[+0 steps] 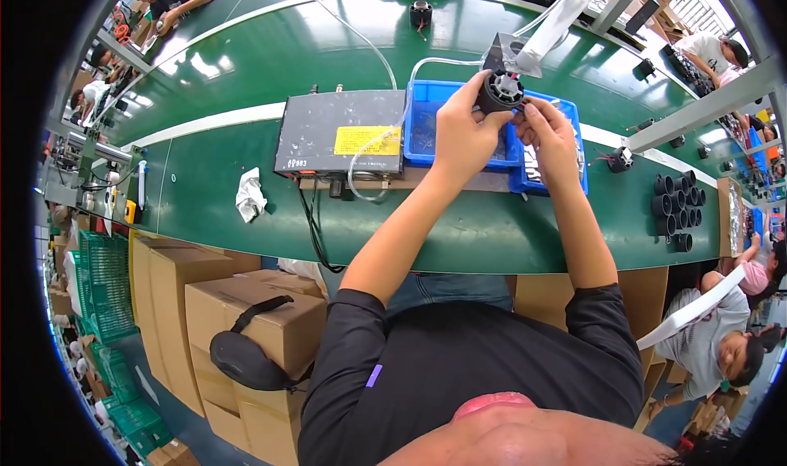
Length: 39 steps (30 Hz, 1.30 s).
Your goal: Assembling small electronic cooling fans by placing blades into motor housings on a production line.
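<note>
My left hand point(469, 134) grips a small motor in a round black housing point(498, 97), thumb and fingers wrapped around its side. The motor's top faces up, showing a silver and black vaned rotor. Close against the housing's right side, my right hand point(551, 138) is closed in a pinch. What lies between its fingertips is too small to make out. Both hands hover over blue plastic bins point(424, 156); the right-hand bin holds small pale parts point(531, 164). Just behind the motor stands a dark metal plate point(494, 52) on a pale angled post point(557, 27).
A grey control box point(316, 126) with a yellow label and clear tube point(351, 171) sits left of the bins. Crumpled white tissue point(250, 195) lies further left. Several black cups point(677, 200) and a wired motor point(621, 160) are at right. Cardboard boxes point(246, 318) stand below.
</note>
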Motion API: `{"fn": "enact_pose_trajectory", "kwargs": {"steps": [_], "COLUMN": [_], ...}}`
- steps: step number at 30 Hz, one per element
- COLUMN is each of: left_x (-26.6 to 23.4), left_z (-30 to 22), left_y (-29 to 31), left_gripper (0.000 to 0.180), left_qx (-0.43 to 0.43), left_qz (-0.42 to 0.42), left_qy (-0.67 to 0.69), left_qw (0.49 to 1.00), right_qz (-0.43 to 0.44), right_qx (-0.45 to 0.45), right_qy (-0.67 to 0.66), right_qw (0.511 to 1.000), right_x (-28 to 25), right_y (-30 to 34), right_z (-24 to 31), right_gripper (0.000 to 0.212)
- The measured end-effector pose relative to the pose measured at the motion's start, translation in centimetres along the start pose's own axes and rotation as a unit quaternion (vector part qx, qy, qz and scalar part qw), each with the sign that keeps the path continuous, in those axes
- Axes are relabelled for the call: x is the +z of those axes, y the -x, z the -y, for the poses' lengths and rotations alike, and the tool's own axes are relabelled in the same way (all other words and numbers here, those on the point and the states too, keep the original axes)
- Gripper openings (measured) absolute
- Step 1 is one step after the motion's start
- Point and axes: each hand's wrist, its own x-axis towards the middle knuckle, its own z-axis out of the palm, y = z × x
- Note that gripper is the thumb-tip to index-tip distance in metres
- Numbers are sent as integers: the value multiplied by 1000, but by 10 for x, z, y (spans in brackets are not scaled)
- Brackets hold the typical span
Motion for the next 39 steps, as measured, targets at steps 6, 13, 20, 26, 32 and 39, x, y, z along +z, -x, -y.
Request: {"fn": "enact_pose_trajectory", "kwargs": {"steps": [6,13,20,26,32,39], "left_x": [0,20,20,17,23,25], "left_z": [4,10,18,18,19,17], "left_y": [20,59,74,69,68,70], "left_gripper": [55,38,33,36,34,33], "left_qx": [170,344,366,337,330,360], "left_qz": [-43,110,238,253,255,240], "left_qy": [-160,-205,-224,-227,-213,-214], "left_qw": [971,910,871,878,883,876], "right_qz": [-28,58,-65,-44,-24,-96], "right_qx": [145,174,188,40,62,-88], "right_qy": [-84,132,377,612,563,611], "right_qw": [985,974,905,789,824,780], "right_x": [-27,-192,-117,-154,-216,-248], "right_y": [-25,-194,-319,-253,-50,26], "right_z": [6,-61,-100,-44,74,18], "right_gripper": [13,13,19,37,33,36]}}
